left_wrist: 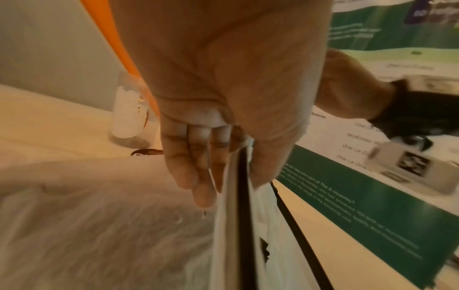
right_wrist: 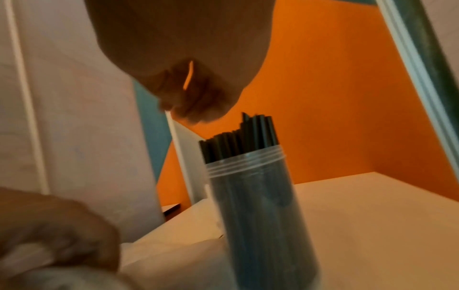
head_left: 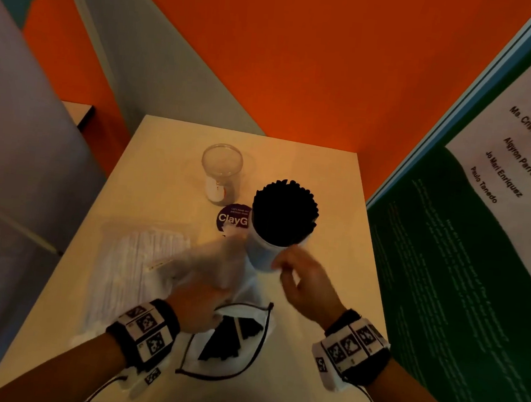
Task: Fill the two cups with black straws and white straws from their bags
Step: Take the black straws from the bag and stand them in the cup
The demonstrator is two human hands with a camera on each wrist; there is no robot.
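Observation:
A clear cup packed with black straws stands upright at the table's middle; the right wrist view shows the same cup. My right hand hovers just beside its near side, fingers loosely curled and holding nothing. An empty clear cup with a white label stands behind and to the left. My left hand pinches the edge of the black-straw bag, a clear bag with a black zip strip and a few black straws inside. The white-straw bag lies flat at the left.
A round purple sticker lies on the table between the cups. A green and white poster board stands along the right edge. An orange wall closes the back and a grey partition the left.

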